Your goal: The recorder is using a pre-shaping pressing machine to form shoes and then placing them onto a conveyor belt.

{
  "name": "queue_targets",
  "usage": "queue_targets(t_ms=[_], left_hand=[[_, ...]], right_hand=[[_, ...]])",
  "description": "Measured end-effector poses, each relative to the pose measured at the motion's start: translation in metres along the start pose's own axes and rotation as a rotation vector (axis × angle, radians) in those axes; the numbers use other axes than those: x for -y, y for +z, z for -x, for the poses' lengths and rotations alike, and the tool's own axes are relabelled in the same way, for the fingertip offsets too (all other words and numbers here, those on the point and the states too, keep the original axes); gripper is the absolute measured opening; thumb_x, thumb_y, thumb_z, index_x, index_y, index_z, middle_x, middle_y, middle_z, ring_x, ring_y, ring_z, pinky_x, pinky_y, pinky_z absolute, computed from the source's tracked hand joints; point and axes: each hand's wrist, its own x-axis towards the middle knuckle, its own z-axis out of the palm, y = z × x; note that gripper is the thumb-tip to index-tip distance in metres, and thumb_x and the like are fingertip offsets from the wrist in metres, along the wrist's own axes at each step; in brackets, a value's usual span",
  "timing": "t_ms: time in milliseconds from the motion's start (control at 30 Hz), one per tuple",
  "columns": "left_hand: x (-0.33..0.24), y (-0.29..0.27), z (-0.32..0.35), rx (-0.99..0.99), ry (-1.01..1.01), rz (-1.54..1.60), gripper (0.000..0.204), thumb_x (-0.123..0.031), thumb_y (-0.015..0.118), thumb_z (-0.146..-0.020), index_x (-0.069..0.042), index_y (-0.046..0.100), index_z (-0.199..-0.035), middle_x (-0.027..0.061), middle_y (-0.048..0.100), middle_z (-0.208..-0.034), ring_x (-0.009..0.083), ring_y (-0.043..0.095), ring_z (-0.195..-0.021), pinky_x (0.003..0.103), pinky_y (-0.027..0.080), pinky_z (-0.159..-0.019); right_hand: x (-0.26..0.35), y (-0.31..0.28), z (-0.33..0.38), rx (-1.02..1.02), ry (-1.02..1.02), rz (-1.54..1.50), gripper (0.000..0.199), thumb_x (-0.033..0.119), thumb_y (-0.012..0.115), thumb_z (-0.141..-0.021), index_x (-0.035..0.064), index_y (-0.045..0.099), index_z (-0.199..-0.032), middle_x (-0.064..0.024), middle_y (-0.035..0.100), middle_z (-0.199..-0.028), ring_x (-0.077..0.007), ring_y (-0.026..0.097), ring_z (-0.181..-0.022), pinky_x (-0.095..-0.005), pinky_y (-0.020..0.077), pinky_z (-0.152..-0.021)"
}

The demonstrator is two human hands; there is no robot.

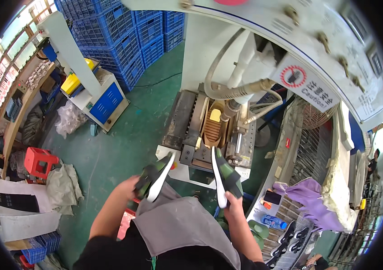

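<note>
Green, black and white, a slide sandal (pixel 156 176) sits clamped in my left grip (pixel 131 187), left of centre in the lower half of the frame, tilted so its white sole edge faces right. My right grip (pixel 233 203) is closed on the heel end of a matching sandal (pixel 224 176), just right of centre, its other end pointing up the frame. Above them, at the centre, stands a metal press (pixel 180 121) with a brown ribbed pad (pixel 212 130) in its bed; I cannot tell whether either sandal touches it. A grey apron (pixel 182 220) covers my front at lower centre. Blue plastic crates (pixel 110 40) are stacked at upper left, a red stool (pixel 40 162) stands at left, and a bottle (pixel 273 221) lies at lower right.
</note>
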Motion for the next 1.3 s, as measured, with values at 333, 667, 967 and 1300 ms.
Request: queue_targets(t_ms=[333,667,967,1300], left_hand=[[0.041,-0.066,0.114,-0.319,-0.776,1.251,0.03,-0.029,0.066,-0.091,-0.005,0.069,-0.109,0.0101,0.072,-0.103,0.0246,0.068,-0.09,0.036,0.056,-0.075],[0.022,-0.104,0.18,-0.618,-1.118,1.311,0.039,-0.041,0.063,-0.093,-0.006,0.07,-0.11,0.0109,0.073,-0.098,0.0249,0.071,-0.083,0.036,0.06,-0.069],[0.037,-0.047,0.241,-0.773,-0.945,1.423,0.033,-0.036,0.066,-0.092,-0.007,0.07,-0.107,0.0077,0.074,-0.095,0.021,0.071,-0.08,0.035,0.061,-0.067],[0.02,-0.019,0.24,-0.92,-0.924,1.481,0.03,-0.035,0.068,-0.092,-0.008,0.071,-0.105,0.0067,0.073,-0.094,0.0194,0.07,-0.077,0.034,0.061,-0.065]], right_hand=[[-0.04,0.114,-0.169,-0.491,-0.16,0.181,0.062,0.018,0.078,-0.079,0.0016,0.052,-0.133,-0.0159,0.064,-0.115,-0.0263,0.062,-0.098,-0.0354,0.0495,-0.084],[-0.03,0.125,-0.306,-0.662,-0.31,0.611,0.074,0.025,0.084,-0.073,0.0035,0.05,-0.135,-0.019,0.063,-0.12,-0.0327,0.063,-0.105,-0.0411,0.0488,-0.092],[-0.044,0.13,-0.337,-0.619,-0.375,1.028,0.075,0.031,0.084,-0.075,0.0101,0.048,-0.137,-0.0193,0.062,-0.123,-0.0401,0.063,-0.109,-0.0482,0.0504,-0.092],[-0.045,0.118,-0.359,-0.556,-0.303,1.619,0.076,0.032,0.081,-0.08,0.0133,0.041,-0.142,-0.0196,0.057,-0.124,-0.0428,0.062,-0.108,-0.0503,0.052,-0.09]])
